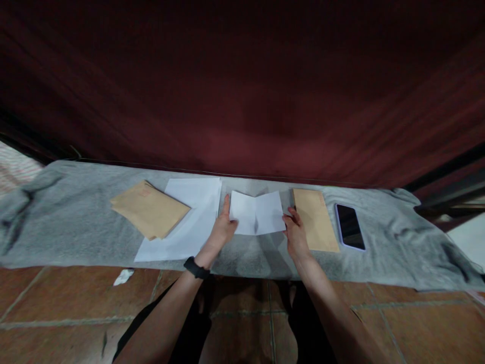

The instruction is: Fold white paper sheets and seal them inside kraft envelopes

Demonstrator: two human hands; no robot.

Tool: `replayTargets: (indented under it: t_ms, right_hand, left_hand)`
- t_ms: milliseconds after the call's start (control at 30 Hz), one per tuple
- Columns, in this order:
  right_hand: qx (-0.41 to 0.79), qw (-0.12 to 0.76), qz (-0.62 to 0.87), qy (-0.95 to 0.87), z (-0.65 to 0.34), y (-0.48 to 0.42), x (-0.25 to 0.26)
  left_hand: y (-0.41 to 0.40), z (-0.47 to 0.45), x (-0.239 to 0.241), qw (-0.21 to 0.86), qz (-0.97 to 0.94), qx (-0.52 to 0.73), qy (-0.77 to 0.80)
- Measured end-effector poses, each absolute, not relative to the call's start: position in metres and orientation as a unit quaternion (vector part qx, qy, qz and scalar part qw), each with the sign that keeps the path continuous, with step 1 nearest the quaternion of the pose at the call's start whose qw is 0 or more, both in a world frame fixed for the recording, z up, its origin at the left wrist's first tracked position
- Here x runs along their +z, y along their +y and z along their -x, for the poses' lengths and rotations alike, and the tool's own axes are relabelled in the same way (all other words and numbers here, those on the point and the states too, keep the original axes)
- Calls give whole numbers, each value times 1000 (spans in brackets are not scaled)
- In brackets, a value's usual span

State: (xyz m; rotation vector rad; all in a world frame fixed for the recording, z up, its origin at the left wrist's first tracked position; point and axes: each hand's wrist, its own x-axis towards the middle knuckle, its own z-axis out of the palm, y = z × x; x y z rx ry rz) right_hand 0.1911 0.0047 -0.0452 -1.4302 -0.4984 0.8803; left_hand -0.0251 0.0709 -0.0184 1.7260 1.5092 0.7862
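Observation:
A white sheet of paper (256, 213), creased down its middle, is held a little above the grey cloth (76, 227). My left hand (223, 226) grips its left edge with fingers closed on it. My right hand (295, 233) pinches its right edge. A black band sits on my left wrist. Left of my left hand lies a stack of white sheets (189, 217). A brown envelope (315, 219) lies just right of my right hand.
A pile of brown envelopes (148, 209) rests at the left on the white sheets. A dark phone (349, 226) lies right of the single envelope. A dark red curtain hangs behind. A crumpled paper scrap (123, 276) lies on the tiled floor.

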Motion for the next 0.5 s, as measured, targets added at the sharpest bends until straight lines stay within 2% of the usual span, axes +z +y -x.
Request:
replayTargets:
  t_ms: [167, 300, 500]
  right_hand:
    - [239, 577, 693, -362, -206, 1, -41]
    - [80, 467, 693, -544, -197, -8, -27]
    - [87, 299, 658, -686, -161, -12, -39]
  left_hand:
    - [68, 28, -24, 376, -679, 252, 578]
    - [68, 26, -30, 402, -684, 236, 561]
    - [60, 23, -36, 366, -678, 257, 584]
